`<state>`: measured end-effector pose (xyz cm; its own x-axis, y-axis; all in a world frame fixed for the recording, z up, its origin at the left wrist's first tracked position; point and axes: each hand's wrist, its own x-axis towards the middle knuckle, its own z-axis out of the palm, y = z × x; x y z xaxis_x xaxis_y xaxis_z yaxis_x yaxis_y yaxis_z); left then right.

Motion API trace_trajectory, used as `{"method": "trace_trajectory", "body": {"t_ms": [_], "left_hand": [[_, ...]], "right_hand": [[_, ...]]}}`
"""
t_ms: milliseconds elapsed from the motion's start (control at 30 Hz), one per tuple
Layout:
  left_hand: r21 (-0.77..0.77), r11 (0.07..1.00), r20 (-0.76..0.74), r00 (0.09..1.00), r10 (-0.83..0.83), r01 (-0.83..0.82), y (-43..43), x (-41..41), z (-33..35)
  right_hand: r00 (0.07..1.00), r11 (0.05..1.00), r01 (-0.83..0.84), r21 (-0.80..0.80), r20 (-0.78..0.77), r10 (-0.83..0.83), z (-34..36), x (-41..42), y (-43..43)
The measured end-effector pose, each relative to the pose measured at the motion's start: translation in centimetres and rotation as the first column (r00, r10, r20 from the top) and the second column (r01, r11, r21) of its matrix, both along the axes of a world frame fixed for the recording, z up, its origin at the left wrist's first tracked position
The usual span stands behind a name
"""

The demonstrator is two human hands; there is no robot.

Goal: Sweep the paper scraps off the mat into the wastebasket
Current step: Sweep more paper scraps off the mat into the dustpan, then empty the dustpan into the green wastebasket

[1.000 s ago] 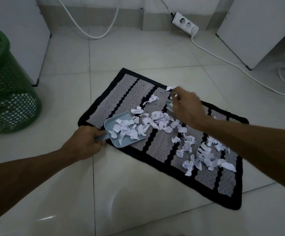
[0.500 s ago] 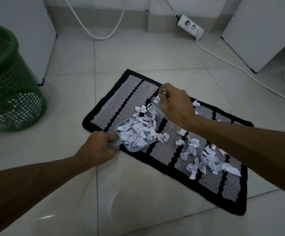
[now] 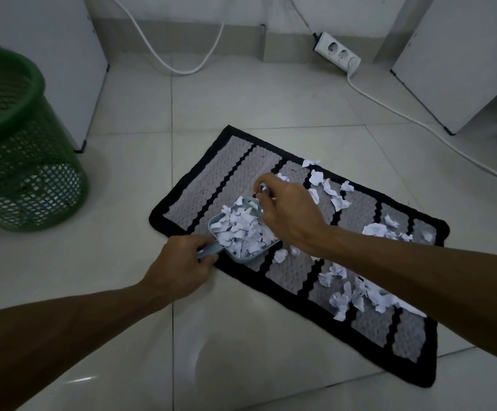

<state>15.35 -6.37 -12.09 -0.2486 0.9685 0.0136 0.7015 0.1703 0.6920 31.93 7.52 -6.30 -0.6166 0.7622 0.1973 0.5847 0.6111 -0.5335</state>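
Striped mat (image 3: 241, 161) on pale floor tiles (image 3: 241, 336), green mesh wastebasket (image 3: 19, 161) nearby. Left hand (image 3: 179, 268) grips a scrap-filled dustpan (image 3: 241, 259); right hand (image 3: 291, 215) grasps a small brush (image 3: 263, 191).

Legible text: none. Torn white paper scraps (image 3: 241, 232) in pale blue plastic dustpan (image 3: 241, 260) bear dark ink marks, too small to read.

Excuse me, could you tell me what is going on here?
A person is clearing paper off a striped mat. The left hand grips the handle of a small dustpan heaped with scraps, while the right hand holds a small tool at its mouth. More loose scraps lie on the mat; the green wastebasket stands apart, left.
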Motion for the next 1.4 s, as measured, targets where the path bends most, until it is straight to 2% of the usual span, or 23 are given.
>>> {"method": "trace_trajectory", "body": {"t_ms": [133,367,467,567,667,767,833,933,1000,1100,1233,1300,1400], "left_hand": [[0.075,0.996,0.006,0.998,0.056,-0.057,1.2,-1.2,3.2],[0.215,0.937,0.026,0.961,0.276,-0.275,1.9,-9.9,14.0],[0.305,0.894,-0.065,0.930,0.363,-0.327,-0.4,-14.3,19.3],[0.390,0.829,-0.199,0.843,0.500,-0.400,-3.9,-18.6,23.7],[0.369,0.794,-0.217,0.786,0.579,-0.484,-8.3,-22.5,25.5],[0.283,0.819,-0.369,0.731,0.574,-0.499,-12.0,-25.2,25.6],[0.234,0.855,-0.516,0.686,0.513,-0.463,-13.3,-26.5,25.0],[0.048,0.926,-0.747,0.602,0.282,-0.375,-12.9,-27.1,24.1],[-0.076,0.915,-0.838,0.522,0.157,-0.397,-11.8,-26.7,24.2],[-0.145,0.900,-0.917,0.397,0.033,-0.410,-10.1,-25.3,24.6],[-0.143,0.892,-0.938,0.346,0.015,-0.428,-8.6,-24.0,24.7],[-0.085,0.900,-0.938,0.340,0.072,-0.427,-8.1,-23.8,24.8],[0.061,0.925,-0.898,0.385,0.214,-0.374,-7.7,-23.5,25.4]], "right_hand": [[1.000,0.999,-0.016,0.036,-0.013,0.016,4.1,-2.0,2.0],[0.977,0.974,-0.070,0.218,-0.181,0.110,16.3,-11.9,3.8],[0.942,0.954,-0.119,0.275,-0.272,0.196,21.3,-17.3,2.4],[0.891,0.931,-0.206,0.301,-0.335,0.306,24.8,-22.8,-0.4],[0.844,0.919,-0.270,0.287,-0.388,0.369,25.7,-28.0,-3.7],[0.820,0.919,-0.329,0.215,-0.417,0.391,23.3,-31.8,-6.6],[0.820,0.910,-0.371,0.183,-0.395,0.414,20.7,-33.1,-7.9],[0.829,0.889,-0.419,0.187,-0.320,0.458,17.6,-33.9,-8.4],[0.843,0.897,-0.404,0.181,-0.306,0.442,16.4,-33.9,-8.0],[0.855,0.919,-0.358,0.162,-0.339,0.393,15.8,-33.6,-7.3],[0.855,0.939,-0.313,0.140,-0.389,0.343,16.0,-33.1,-6.4],[0.847,0.948,-0.293,0.129,-0.424,0.319,16.3,-32.5,-6.1],[0.810,0.969,-0.229,0.092,-0.534,0.242,17.0,-31.0,-5.0]]}}
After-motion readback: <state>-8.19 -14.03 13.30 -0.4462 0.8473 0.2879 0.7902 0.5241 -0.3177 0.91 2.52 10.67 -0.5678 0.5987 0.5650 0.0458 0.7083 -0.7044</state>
